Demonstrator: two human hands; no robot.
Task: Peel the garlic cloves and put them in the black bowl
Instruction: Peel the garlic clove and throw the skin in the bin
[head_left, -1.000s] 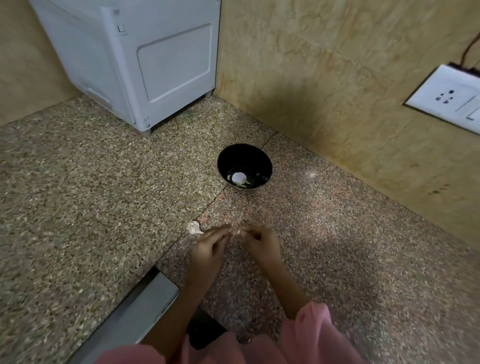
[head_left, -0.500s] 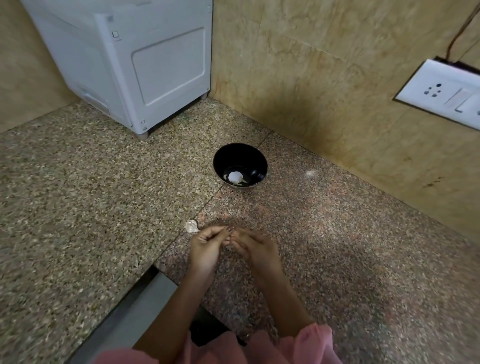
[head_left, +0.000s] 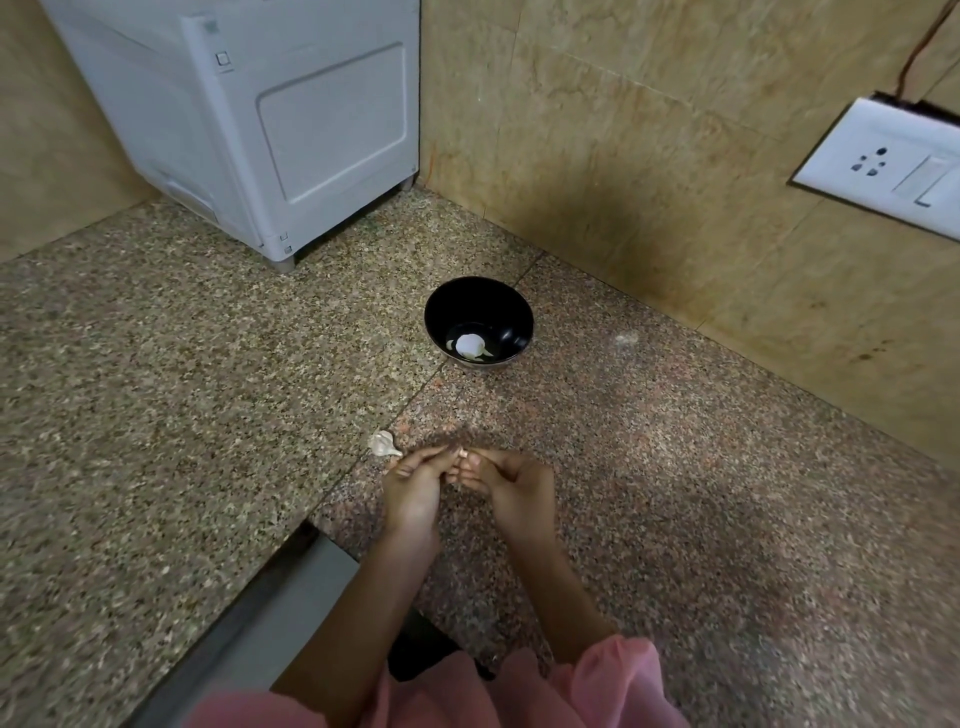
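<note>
Speckled granite desk (head_left: 156, 415) in a tiled kitchen corner, where a person peels garlic in front of the black bowl (head_left: 441, 304). A second ago the fingertips of the two hands stood slightly apart. Now the left hand (head_left: 413, 488) and right hand (head_left: 514, 486) have drawn together until the tips meet. Each grip is curled and pinched on the clove being worked, which is hidden between the fingers. The bowl's contents and the loose garlic piece (head_left: 383, 444) lie as before. That suggests the skin is still being worked off and nothing new has reached the bowl.

By count:
- One white appliance (head_left: 291, 130) stands behind the bowl to its left.
- One socket plate (head_left: 883, 161) is on the wall well to the bowl's right.
- One black bowl sits on the desk.
- Two hands work in front of the bowl.
- One loose garlic piece lies on the desk in front of the bowl, just beside the left fingertips. Whether it is an unpeeled clove or shed skin cannot be told.
- One peeled clove (head_left: 470, 344) lies inside the bowl, with a pale scrap or two beside it.
</note>
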